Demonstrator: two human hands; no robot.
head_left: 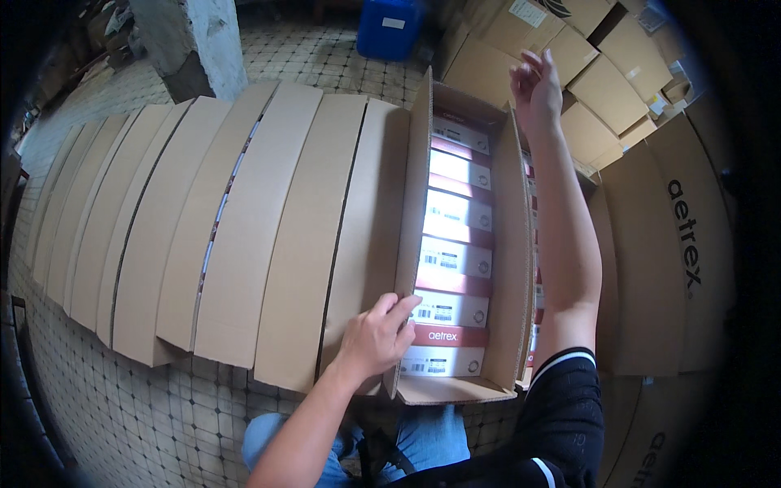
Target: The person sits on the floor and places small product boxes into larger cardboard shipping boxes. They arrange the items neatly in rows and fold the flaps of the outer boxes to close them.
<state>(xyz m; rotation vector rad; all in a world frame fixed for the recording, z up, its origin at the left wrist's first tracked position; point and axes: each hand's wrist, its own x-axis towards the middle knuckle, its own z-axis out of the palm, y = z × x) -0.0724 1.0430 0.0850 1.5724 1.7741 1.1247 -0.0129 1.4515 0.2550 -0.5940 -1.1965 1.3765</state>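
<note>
A long brown carton (464,396) stands upright with its top flaps raised, in front of me to the right. Inside it is a row of white and red boxes (449,309) with labelled ends. My left hand (377,337) grips the near part of the carton's left flap, its fingers hooked over the edge. My right arm stretches forward along the carton's right side. At its far end my right hand (538,89) is raised, fingers loosely bent and apart, holding nothing. More red and white boxes (533,309) show in a narrow strip beside the right flap.
Several closed brown cartons (301,236) stand in a row to the left. Stacked cartons (602,89) fill the far right, and a large printed carton (667,244) stands at the right. A concrete pillar (195,49) and a blue bin (389,31) are on the tiled floor (293,49).
</note>
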